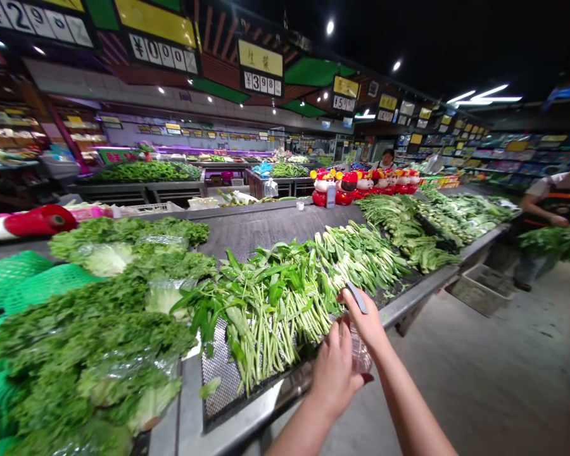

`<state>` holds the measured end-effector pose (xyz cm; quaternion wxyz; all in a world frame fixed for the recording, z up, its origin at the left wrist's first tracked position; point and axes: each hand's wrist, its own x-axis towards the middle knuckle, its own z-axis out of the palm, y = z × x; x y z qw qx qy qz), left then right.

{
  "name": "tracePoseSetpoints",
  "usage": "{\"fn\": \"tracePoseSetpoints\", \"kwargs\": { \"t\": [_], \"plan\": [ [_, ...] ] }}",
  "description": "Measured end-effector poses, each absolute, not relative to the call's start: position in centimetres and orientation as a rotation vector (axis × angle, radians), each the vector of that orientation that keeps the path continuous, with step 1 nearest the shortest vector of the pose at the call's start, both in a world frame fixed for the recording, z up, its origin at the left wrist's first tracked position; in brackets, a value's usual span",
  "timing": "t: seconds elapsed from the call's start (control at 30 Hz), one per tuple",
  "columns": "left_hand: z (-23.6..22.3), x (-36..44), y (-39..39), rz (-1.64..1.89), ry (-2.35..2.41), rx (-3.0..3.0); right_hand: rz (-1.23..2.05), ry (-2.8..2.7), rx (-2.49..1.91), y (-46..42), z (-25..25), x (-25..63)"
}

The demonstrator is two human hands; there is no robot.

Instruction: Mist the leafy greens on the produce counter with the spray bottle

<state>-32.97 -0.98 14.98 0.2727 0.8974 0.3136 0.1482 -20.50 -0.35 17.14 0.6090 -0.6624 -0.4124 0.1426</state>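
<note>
Both hands are together in front of the vegetable stand, around a clear ridged plastic bottle. My left hand wraps its fingers about the bottle's body, hiding much of it. Higher up, my right hand closes over the top, where a curved grey piece sticks out; whether it is a lever or a handle I cannot tell. Just beyond the hands lie long-stemmed leafy greens. White-stemmed greens are spread behind them.
Lettuce heads, some in plastic film, and green foam netting fill the left. The stand's metal edge runs beneath my hands. Red figurines line the back. At right, a person holds greens near a floor crate.
</note>
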Motion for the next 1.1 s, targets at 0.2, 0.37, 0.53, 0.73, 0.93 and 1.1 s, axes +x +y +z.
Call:
{"fn": "tracePoseSetpoints", "kwargs": {
  "t": [0.2,0.37,0.53,0.73,0.93,1.1],
  "plan": [
    [15.6,-32.3,-2.4,0.381,0.877,2.404,0.306,-1.016,-1.507,-2.2,18.6,-20.3],
    [16.5,-31.6,-4.1,0.333,0.920,2.407,0.306,-1.036,-1.521,-3.9,19.7,-19.9],
    [16.1,-31.2,-6.3,0.307,0.960,2.404,0.324,-1.024,-1.547,-5.3,18.1,-19.3],
    [14.7,-30.9,-8.5,0.325,0.968,2.381,0.467,-0.962,-1.492,-7.0,15.9,-18.9],
    [13.3,-31.0,-10.9,0.289,0.984,2.348,0.456,-0.977,-1.503,-9.3,14.5,-19.0],
    [12.4,-31.5,-12.6,0.258,1.039,2.298,0.472,-1.007,-1.535,-10.7,13.5,-19.8]
  ]
}}
